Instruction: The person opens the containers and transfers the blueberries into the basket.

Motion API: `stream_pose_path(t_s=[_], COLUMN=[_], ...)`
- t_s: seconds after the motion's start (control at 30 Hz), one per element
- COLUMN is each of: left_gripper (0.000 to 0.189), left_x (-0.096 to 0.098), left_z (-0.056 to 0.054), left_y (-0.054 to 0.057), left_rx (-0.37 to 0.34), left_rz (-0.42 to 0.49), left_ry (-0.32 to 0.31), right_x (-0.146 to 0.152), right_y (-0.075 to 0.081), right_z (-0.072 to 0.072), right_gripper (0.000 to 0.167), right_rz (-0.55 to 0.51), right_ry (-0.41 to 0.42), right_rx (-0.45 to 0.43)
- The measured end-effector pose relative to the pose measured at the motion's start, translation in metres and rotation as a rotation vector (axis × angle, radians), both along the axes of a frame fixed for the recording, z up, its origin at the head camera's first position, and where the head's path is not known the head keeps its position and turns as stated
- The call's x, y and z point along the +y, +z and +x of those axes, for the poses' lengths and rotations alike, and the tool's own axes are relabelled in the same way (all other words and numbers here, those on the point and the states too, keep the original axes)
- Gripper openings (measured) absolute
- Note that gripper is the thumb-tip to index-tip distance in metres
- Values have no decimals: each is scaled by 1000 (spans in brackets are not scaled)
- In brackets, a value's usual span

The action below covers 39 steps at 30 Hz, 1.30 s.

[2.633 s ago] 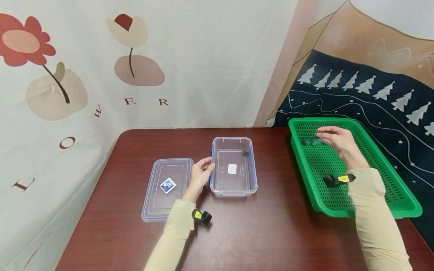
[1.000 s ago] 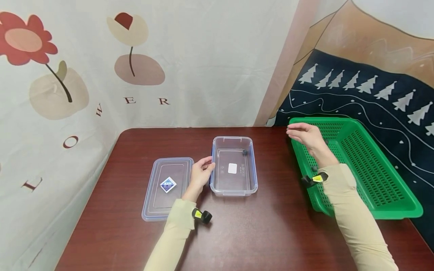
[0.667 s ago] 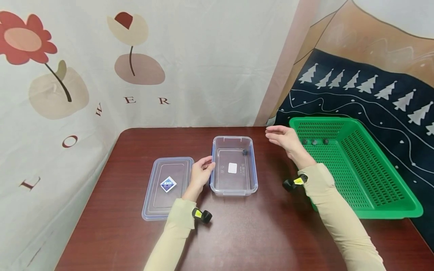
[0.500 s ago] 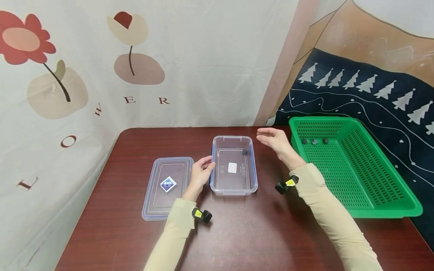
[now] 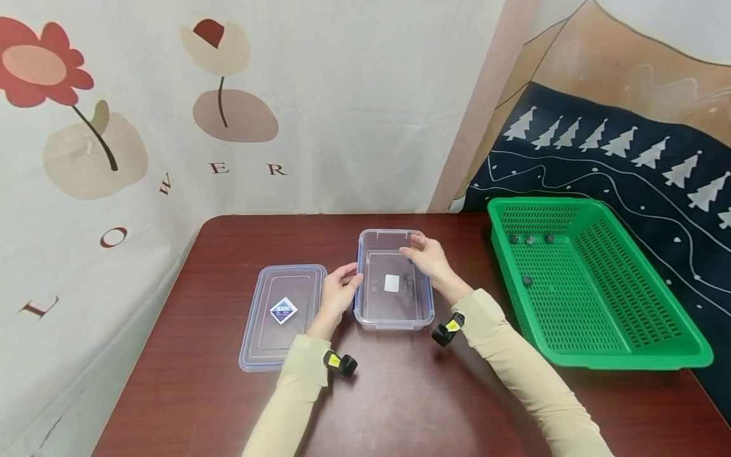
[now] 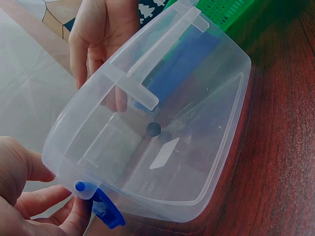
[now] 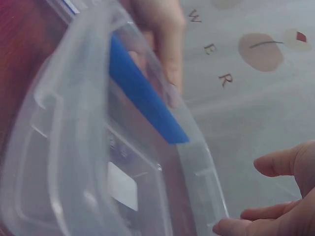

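A clear food container (image 5: 382, 292) with blue latches stands uncovered on the table. My left hand (image 5: 339, 295) holds its left side, fingers beside the blue latch (image 6: 106, 211) in the left wrist view. One dark little ball (image 6: 154, 129) lies inside the container. My right hand (image 5: 428, 257) reaches over the container's right rim at the back. In the right wrist view the thumb (image 7: 278, 162) stands apart from the fingers (image 7: 261, 223), with nothing showing between them. To the left, flat on the table, is the container's lid (image 5: 283, 343), bearing a blue-and-white sticker.
At the right stands a green perforated basket (image 5: 605, 304). Several small dark balls (image 5: 530, 240) lie in it, most along the back end. A pale curtain (image 5: 354, 127) hangs behind the brown table (image 5: 388, 400).
My right hand has come left from the green basket to over the container, its fingers pinched at first and now apart. The left hand and the container have stayed in place.
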State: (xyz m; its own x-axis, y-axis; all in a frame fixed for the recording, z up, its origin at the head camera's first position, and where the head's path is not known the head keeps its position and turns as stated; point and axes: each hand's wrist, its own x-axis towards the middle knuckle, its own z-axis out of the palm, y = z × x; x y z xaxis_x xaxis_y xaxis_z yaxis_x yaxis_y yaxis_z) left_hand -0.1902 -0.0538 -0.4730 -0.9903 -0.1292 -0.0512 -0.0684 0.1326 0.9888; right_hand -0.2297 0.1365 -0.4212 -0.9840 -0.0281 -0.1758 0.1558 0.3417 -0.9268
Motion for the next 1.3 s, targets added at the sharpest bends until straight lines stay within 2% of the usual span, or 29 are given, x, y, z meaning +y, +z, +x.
stream_pose_path(t_s=[0.17, 0.3, 0.7, 1.1, 1.3], left_gripper=[32, 32, 31, 31, 31], left_x=[0, 0, 0, 0, 0], left_z=[1, 1, 2, 1, 2], left_y=[1, 1, 1, 0, 0], left_rx=[-5, -3, -3, 0, 2], left_rz=[4, 2, -4, 1, 0], left_ry=[0, -1, 6, 9, 8], right_x=[-10, -15, -25, -28, -29], right_y=[-9, -14, -26, -22, -22], right_z=[1, 0, -10, -11, -12], right_gripper=[64, 68, 67, 60, 62], right_rz=[62, 69, 104, 217, 292], right_ry=[14, 0, -66, -49, -30], right_rx=[-14, -51, -62, -10, 8])
